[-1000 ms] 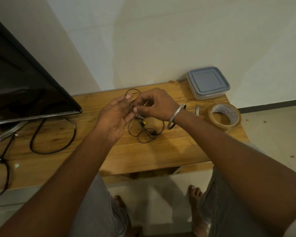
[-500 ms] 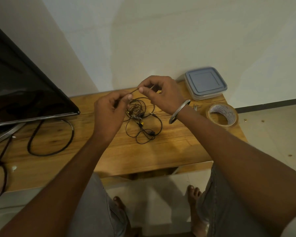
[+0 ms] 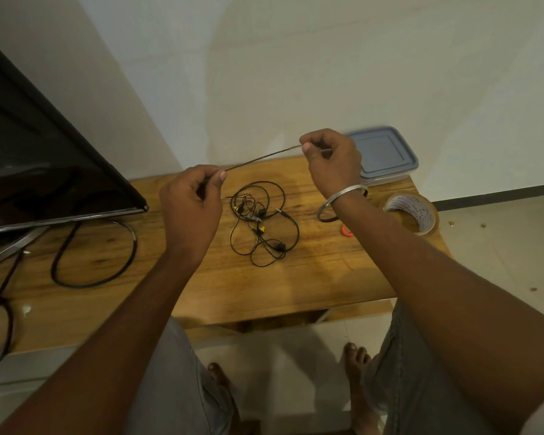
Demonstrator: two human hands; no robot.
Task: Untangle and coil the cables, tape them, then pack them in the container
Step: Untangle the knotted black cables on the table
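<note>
Hands: left hand [image 3: 190, 208] and right hand [image 3: 333, 158] pinch a taut cable [image 3: 263, 157] between closed fingers | tangled cables [image 3: 259, 227] on tabletop [image 3: 311, 277] below

The tape roll [image 3: 412, 214] bears small print inside its core, too blurred to read.

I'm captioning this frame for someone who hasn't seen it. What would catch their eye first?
A thin cable stretched taut between the left hand and the raised right hand, above the wooden table. Below it lies a tangle of black earphone wires; a lidded container and tape roll sit far right.
</note>
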